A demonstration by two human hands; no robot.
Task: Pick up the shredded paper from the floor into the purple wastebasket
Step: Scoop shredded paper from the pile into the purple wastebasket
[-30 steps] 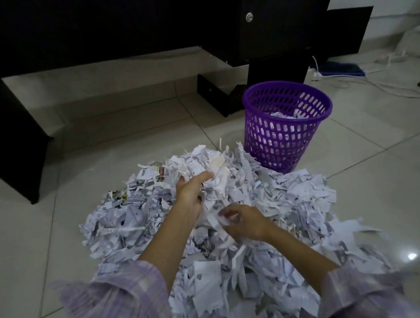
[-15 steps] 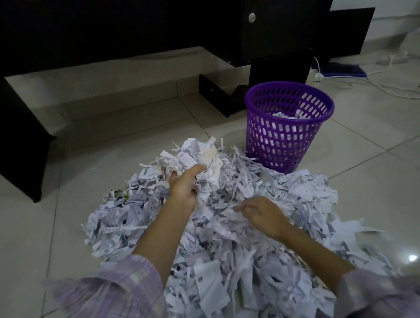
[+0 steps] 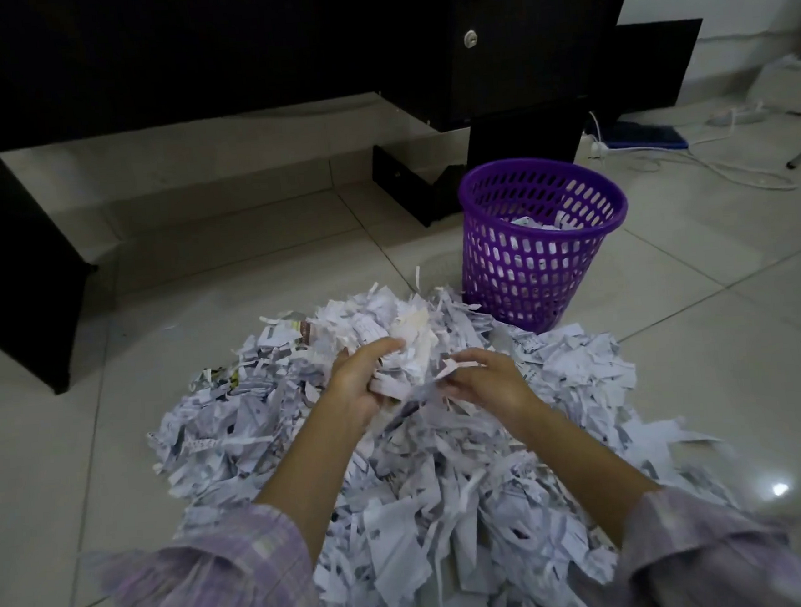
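Observation:
A large heap of white shredded paper (image 3: 400,469) covers the tiled floor in front of me. My left hand (image 3: 359,379) and my right hand (image 3: 487,382) face each other near the heap's far side, fingers curled round a bunch of shredded paper (image 3: 406,345) held between them. The purple wastebasket (image 3: 544,246), a perforated plastic bin, stands upright just beyond the heap to the right. Some paper scraps lie inside it.
A black desk (image 3: 229,45) with a locked cabinet spans the back; its left leg panel (image 3: 18,292) reaches the floor. White cables (image 3: 735,175) and a blue flat item (image 3: 643,137) lie at the far right. Bare tiles surround the heap.
Both hands have come together and gathered a bunch of paper between them, the right hand moving up and toward the left hand. The bunch sits slightly higher on the heap.

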